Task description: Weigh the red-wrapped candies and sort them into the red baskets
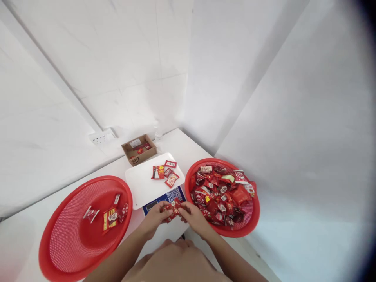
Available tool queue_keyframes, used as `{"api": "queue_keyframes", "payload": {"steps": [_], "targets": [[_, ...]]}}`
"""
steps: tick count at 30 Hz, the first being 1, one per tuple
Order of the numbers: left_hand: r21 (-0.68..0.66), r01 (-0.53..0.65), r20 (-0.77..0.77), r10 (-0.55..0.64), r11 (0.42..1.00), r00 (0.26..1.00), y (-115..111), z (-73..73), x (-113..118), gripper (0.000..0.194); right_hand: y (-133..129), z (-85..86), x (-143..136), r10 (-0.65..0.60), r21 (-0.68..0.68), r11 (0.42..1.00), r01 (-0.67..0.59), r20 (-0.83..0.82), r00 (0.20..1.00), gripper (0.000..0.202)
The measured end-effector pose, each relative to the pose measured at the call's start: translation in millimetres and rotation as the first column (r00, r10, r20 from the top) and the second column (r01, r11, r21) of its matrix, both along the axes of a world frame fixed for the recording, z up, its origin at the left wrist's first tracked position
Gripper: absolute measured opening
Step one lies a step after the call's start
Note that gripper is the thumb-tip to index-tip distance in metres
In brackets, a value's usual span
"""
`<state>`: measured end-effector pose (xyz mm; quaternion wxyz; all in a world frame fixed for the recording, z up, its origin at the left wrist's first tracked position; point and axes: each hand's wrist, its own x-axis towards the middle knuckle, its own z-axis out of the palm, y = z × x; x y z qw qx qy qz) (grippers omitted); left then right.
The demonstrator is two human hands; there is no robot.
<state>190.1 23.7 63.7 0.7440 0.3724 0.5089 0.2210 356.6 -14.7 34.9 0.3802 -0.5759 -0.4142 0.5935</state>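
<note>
Between them, my left hand [160, 214] and my right hand [189, 214] pinch a small red wrapped packet [174, 208] with pale round prints. They hold it up in front of the blue keypad [173, 194] of a digital scale. On the scale's white pan [141, 184] lie several red packets [171, 179], one of them with a yellow patch. To the right, a red mesh basket [255, 213] is heaped with red and dark wrapped packets [221, 194]. A second red basket [85, 246] on the left holds several packets [111, 217].
Behind the scale stands an open cardboard box [142, 157] with some red packets inside. A clear plastic bottle [158, 131] is beside it, against the wall. A socket plate [102, 136] sits on the left wall, and white walls enclose the table [188, 147].
</note>
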Motion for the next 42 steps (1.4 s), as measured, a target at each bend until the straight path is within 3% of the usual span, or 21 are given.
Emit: {"api": "queue_keyframes", "payload": {"steps": [4,7,11,14,16,19,23,25,28,32,35,42], "targets": [[-0.042,-0.079,0.000,0.079,0.996,0.997,8,-9.9,-10,0.037,9,-1.7,21,-0.061,0.108,0.993,0.040,0.203,0.977,0.021],[-0.090,-0.103,-0.016,0.102,0.991,0.995,11,-16.1,-15,0.039,13,-4.7,53,-0.097,0.161,0.987,0.017,0.505,0.858,0.024],[-0.138,-0.090,-0.033,0.086,0.986,0.996,9,-18.4,-15,0.042,15,-21.4,87,0.108,-0.059,0.993,-0.100,0.792,0.602,0.053],[-0.165,-0.076,-0.022,0.074,0.983,0.997,5,-17.5,-12,0.041,22,-40.3,94,0.149,-0.105,0.988,-0.113,0.839,0.523,0.060],[-0.170,-0.071,-0.025,0.068,0.983,0.997,3,-16.7,-10,0.040,29,-49.9,92,0.075,-0.033,0.995,-0.090,0.849,0.523,0.056],[-0.178,-0.066,-0.028,0.062,0.982,0.998,2,-15.6,-11,0.038,39,-55.4,88,-0.072,0.120,0.992,-0.040,0.796,0.601,0.044],[-0.202,-0.103,-0.017,0.102,0.974,0.995,4,-13.9,-14,0.038,48,-50.0,94,-0.205,0.210,0.973,0.093,0.612,0.764,0.032],[-0.216,-0.130,-0.032,0.126,0.968,0.992,4,-13.0,-16,0.039,53,-45.1,104,-0.266,0.221,0.961,0.165,0.583,0.767,0.034],[-0.225,-0.150,-0.044,0.144,0.963,0.989,3,-12.3,-17,0.040,60,-39.2,123,-0.266,0.184,0.964,0.193,0.728,0.632,0.037],[-0.219,-0.147,-0.026,0.145,0.965,0.989,0,-12.3,-17,0.040,64,-39.4,139,0.001,-0.059,0.989,0.139,0.921,0.389,0.048],[-0.217,-0.144,-0.038,0.139,0.966,0.990,-1,-12.7,-16,0.040,60,-44.9,138,0.077,-0.113,0.989,0.090,0.940,0.333,0.061],[-0.207,-0.096,-0.041,0.089,0.974,0.995,-2,-16.4,-14,0.041,42,-46.7,136,-0.071,0.009,0.994,0.108,0.806,0.588,0.046]]}}
